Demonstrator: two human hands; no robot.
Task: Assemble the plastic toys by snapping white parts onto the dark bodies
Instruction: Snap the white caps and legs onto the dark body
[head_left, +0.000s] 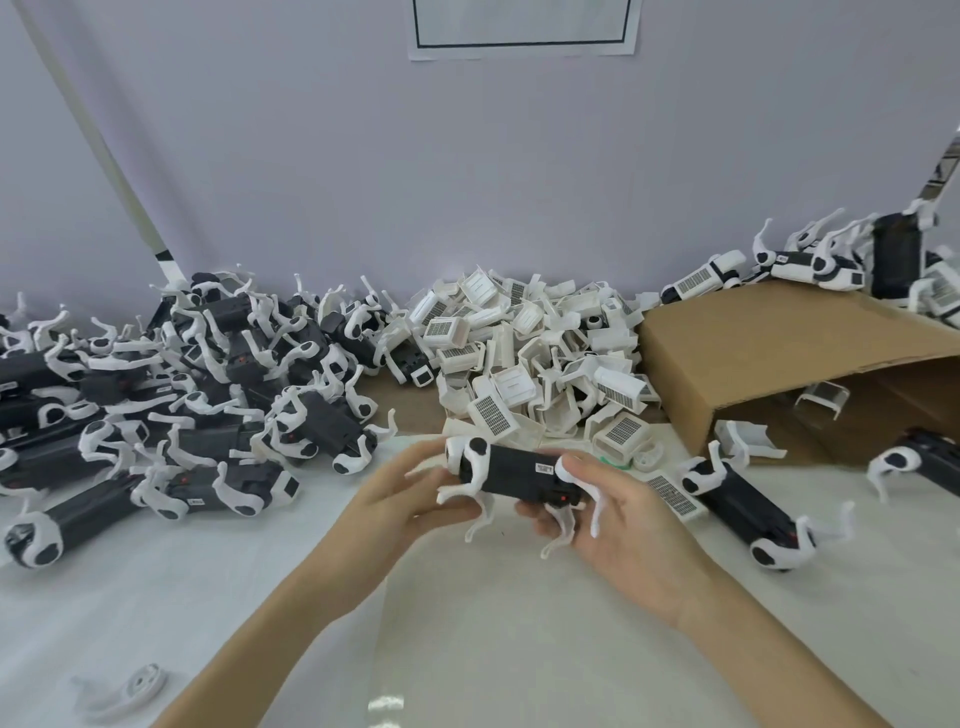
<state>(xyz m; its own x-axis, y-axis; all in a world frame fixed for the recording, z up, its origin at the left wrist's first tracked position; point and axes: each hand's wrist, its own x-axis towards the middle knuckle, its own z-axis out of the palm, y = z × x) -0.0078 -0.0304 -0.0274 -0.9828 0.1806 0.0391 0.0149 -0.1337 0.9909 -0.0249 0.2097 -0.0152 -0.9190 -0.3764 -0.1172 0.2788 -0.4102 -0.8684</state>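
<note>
Both hands, left hand (400, 499) and right hand (618, 519), grip one dark body (519, 470) (fingers curled round).

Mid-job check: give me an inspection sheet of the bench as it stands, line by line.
Surface: white table, brown board under the piles at the back.
Job's things: dark toy body with white legs held above the table; pile of white parts behind it; heap of dark bodies at left.
Clutter: tipped cardboard box at right with toys on top; two toys lying beside it; loose white piece near left.
Hands: left hand and right hand each grip one end of the body.
Cables: nothing seen.
Surroundings: pale wall, paper sheet taped up.
</note>
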